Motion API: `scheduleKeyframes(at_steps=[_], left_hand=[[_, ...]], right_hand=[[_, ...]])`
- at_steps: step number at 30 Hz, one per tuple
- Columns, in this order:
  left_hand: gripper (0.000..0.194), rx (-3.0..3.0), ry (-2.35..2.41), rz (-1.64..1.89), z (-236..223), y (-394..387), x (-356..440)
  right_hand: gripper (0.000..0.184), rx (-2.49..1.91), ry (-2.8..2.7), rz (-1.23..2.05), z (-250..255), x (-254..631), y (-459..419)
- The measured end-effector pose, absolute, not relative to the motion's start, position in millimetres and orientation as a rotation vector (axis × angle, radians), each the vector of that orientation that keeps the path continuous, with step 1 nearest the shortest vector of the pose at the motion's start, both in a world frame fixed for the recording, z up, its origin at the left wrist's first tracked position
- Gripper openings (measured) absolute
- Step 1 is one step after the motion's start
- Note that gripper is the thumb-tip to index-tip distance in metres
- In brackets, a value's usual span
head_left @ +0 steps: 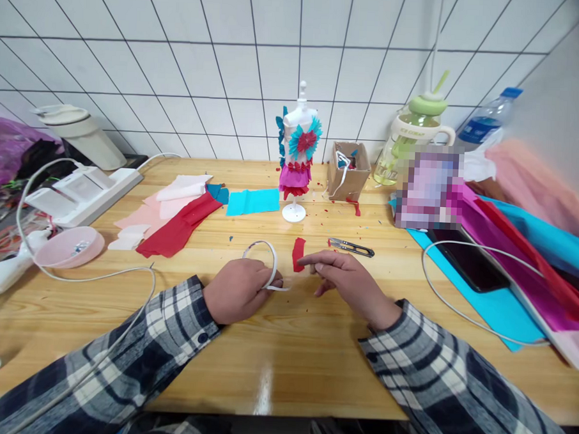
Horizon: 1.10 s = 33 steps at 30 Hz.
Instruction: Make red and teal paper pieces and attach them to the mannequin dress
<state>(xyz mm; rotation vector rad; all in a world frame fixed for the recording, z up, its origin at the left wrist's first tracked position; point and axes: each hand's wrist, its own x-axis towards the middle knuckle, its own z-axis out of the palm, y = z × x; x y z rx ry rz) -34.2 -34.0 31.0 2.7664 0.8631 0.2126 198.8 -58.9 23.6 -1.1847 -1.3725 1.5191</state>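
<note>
My left hand (241, 290) is closed around a narrow roll of white tape (274, 262), whose loose end sticks out to the right past my fingers. With its fingers apart and the index stretched out, my right hand (342, 277) reaches the edge of a small red crepe paper piece (298, 254) on the table; I cannot tell whether it touches. Just beyond that hand lie thread snips (351, 247). Farther back stands a small white dress form (298, 118) on a round base, decorated with a blue and red paper flower and magenta and red ruffles.
Blue paper (253, 202) and red paper (181, 228) lie left of the dress form. A cardboard box (349, 175) with scraps stands behind the snips. At left are a pink bowl (72, 247) and a power strip (98, 199); at right, a phone (470, 260) and a cable.
</note>
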Motion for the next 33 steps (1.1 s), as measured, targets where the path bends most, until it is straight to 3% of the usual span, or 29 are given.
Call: scheduleKeyframes(at_steps=[6, 12, 19, 25, 28, 31, 33], left_hand=[[0.027, 2.534, 0.828, 0.280, 31, -34, -35], [0.027, 2.453, 0.777, 0.288, 31, -37, -32], [0.029, 2.786, 0.822, 0.222, 31, -29, -31], [0.023, 3.113, 0.562, 0.252, 37, -18, -37], [0.024, 3.080, 0.547, 0.188, 43, -26, -36], [0.041, 2.930, 0.585, 0.265, 45, -34, -33], [0.040, 2.795, 0.640, 0.369, 42, -37, -32]], right_hand=[[0.047, -1.003, -2.078, 0.581, 27, 202, -61], [0.017, -0.957, -2.207, 0.387, 21, 198, -62], [0.017, -1.151, -2.387, 0.222, 27, 201, -61], [0.015, -1.330, -2.432, 0.551, 30, 202, -57], [0.017, -1.306, -2.230, 1.027, 30, 203, -58], [0.019, -1.146, -1.875, 1.648, 28, 204, -59], [0.023, -1.111, -1.699, 1.848, 27, 208, -56]])
